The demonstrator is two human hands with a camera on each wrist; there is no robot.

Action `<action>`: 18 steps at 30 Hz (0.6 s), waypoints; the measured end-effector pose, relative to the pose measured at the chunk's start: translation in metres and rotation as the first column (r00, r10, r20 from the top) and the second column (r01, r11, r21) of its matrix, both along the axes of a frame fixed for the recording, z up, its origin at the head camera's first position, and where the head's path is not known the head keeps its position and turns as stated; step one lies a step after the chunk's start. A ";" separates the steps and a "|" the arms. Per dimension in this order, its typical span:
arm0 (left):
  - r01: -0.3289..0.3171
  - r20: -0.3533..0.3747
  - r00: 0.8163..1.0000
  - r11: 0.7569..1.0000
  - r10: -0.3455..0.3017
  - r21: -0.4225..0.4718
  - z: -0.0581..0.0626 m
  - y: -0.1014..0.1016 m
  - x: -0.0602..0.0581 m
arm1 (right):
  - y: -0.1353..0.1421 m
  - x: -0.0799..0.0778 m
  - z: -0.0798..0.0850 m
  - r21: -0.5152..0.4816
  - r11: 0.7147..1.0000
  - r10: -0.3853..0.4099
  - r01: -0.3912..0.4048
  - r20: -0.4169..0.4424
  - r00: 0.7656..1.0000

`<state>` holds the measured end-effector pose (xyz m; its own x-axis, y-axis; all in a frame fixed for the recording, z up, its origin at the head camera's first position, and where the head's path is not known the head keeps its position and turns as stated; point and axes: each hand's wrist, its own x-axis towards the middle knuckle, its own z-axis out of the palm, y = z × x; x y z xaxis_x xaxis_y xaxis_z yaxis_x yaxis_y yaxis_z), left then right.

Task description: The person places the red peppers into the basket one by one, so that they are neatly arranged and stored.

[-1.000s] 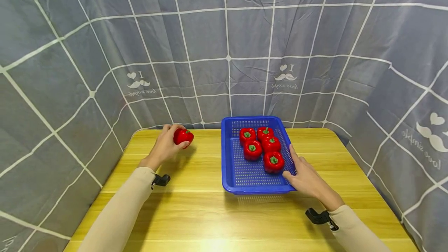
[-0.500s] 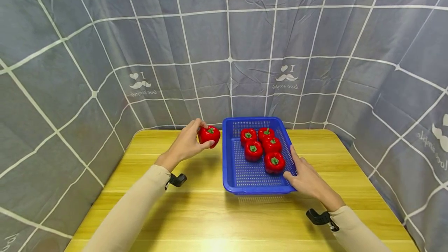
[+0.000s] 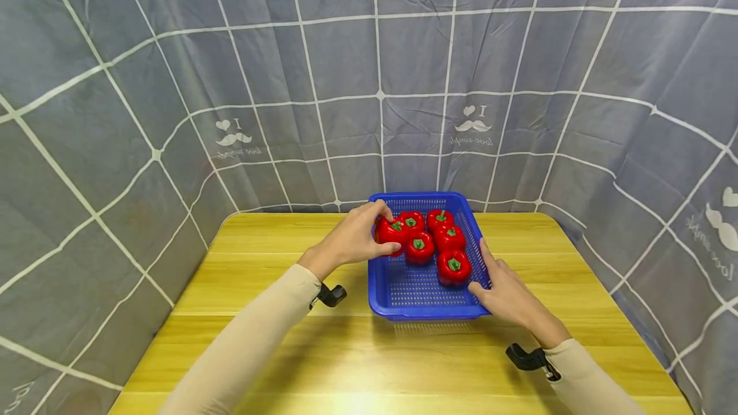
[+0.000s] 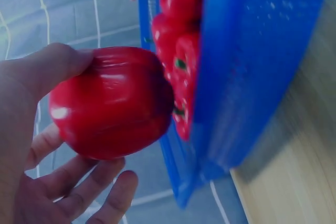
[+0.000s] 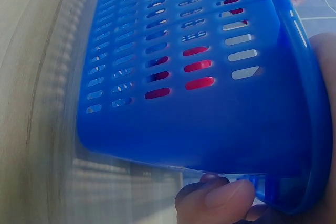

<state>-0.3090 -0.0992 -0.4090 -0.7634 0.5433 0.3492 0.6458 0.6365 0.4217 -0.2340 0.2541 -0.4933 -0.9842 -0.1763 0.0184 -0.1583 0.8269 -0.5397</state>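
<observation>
My left hand (image 3: pixel 356 235) holds a red bell pepper (image 3: pixel 386 234) with a green stem, over the left side of a blue plastic basket (image 3: pixel 378 290). The left wrist view shows this bell pepper (image 4: pixel 113 103) between thumb and fingers, above the basket's rim. Several other red bell peppers (image 3: pixel 453 268) stand in the basket, mostly stems up, toward its back and right. At the right rim, near the front corner, my right hand (image 3: pixel 510 290) grips the basket. Its fingers (image 5: pixel 226 200) curl at the edge in the right wrist view, where the slotted side wall (image 5: pixel 210 119) hides most of the contents.
The basket stands on a light wooden table (image 3: pixel 277 338), toward the back. A grey curtain (image 3: pixel 334 63) with white lines hangs behind and along both sides. Dark devices are strapped to the left wrist (image 3: pixel 330 295) and the right wrist (image 3: pixel 527 358).
My left hand has carried the bell pepper rightward from the table's left side to over the basket. The right hand has kept its grip on the rim, and the basket has stayed in place.
</observation>
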 end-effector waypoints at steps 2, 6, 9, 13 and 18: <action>0.021 0.030 0.999 0.999 -0.021 -0.027 0.000 0.011 0.000 | 0.001 0.000 -0.001 0.003 1.000 0.001 -0.001 -0.004 1.000; 0.062 0.071 0.996 0.995 -0.057 -0.075 -0.004 0.031 -0.003 | 0.002 0.000 -0.002 0.004 1.000 0.001 -0.001 -0.014 1.000; 0.086 0.087 0.993 0.989 -0.076 -0.122 -0.007 0.043 -0.006 | 0.003 0.001 -0.002 0.003 1.000 -0.001 0.001 -0.021 1.000; 0.103 0.125 0.989 0.974 -0.079 -0.202 -0.012 0.056 -0.008 | 0.004 0.002 -0.002 0.002 1.000 0.001 -0.001 -0.024 1.000; 0.130 0.219 0.973 0.957 -0.073 -0.258 -0.016 0.068 -0.010 | 0.005 0.003 -0.003 0.006 1.000 -0.003 0.003 -0.025 1.000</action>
<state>-0.3193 -0.0312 -0.4252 -0.7388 0.6736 0.0212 0.6308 0.6801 0.3735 -0.2311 0.2591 -0.4960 -0.9839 -0.1739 0.0415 -0.1692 0.8304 -0.5309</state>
